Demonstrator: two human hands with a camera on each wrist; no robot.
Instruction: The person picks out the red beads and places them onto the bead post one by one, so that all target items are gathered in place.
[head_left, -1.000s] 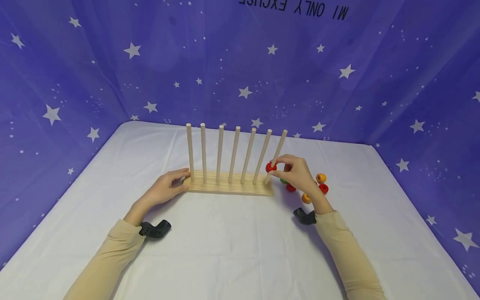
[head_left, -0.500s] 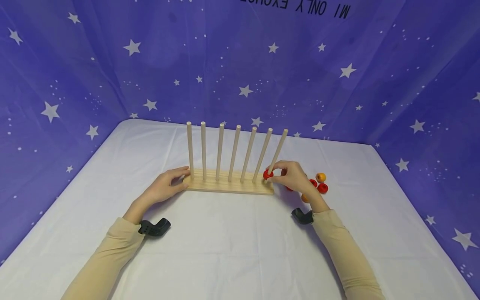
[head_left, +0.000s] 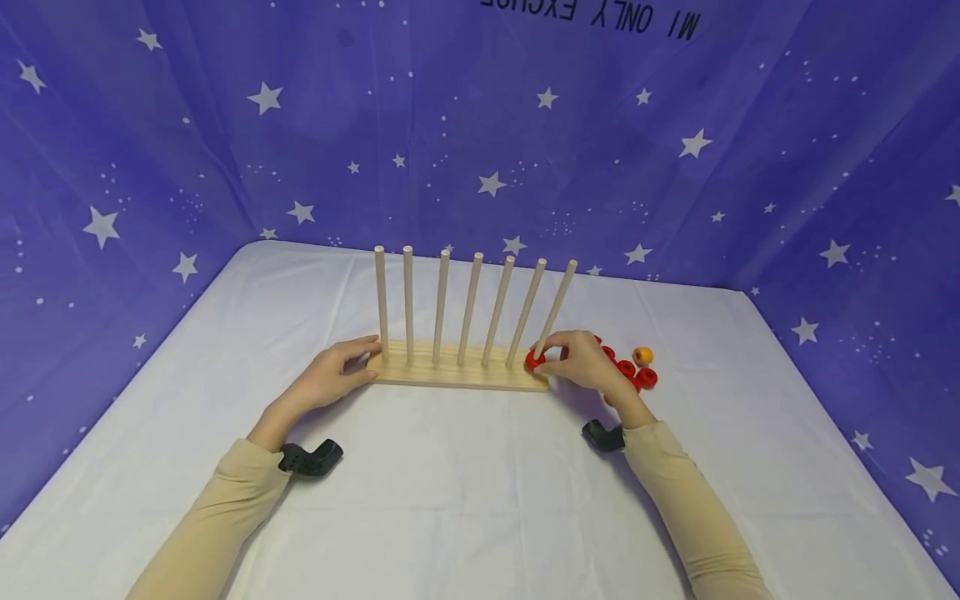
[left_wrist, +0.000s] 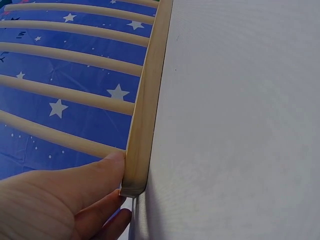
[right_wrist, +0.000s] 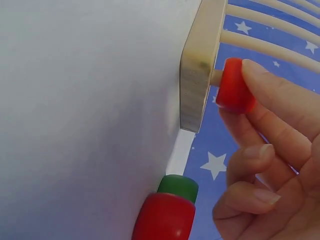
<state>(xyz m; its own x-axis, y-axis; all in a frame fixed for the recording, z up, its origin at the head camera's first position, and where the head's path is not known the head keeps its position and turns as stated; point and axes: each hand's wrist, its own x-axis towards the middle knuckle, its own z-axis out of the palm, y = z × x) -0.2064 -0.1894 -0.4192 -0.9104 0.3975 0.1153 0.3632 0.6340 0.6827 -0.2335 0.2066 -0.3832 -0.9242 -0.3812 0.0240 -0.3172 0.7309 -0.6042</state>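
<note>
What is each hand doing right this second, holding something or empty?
Left hand: open, fingers resting against the end of the wooden peg rack.
Right hand: pinching a red bead low on the rightmost peg.

Wooden peg rack (head_left: pixel 457 375): pale, flat rectangular base lying on the worktop, carrying seven slim round pegs in one row, all upright. The left end of the base is touched by the left hand (head_left: pixel 330 379).

Red bead (head_left: pixel 534 360): small, glossy, ring-shaped, threaded on the rightmost peg (head_left: pixel 555 308), sitting low just above the base, with a short length of peg visible between bead and base in the right wrist view. It is pinched between fingertips of the right hand (head_left: pixel 588 362).
</note>
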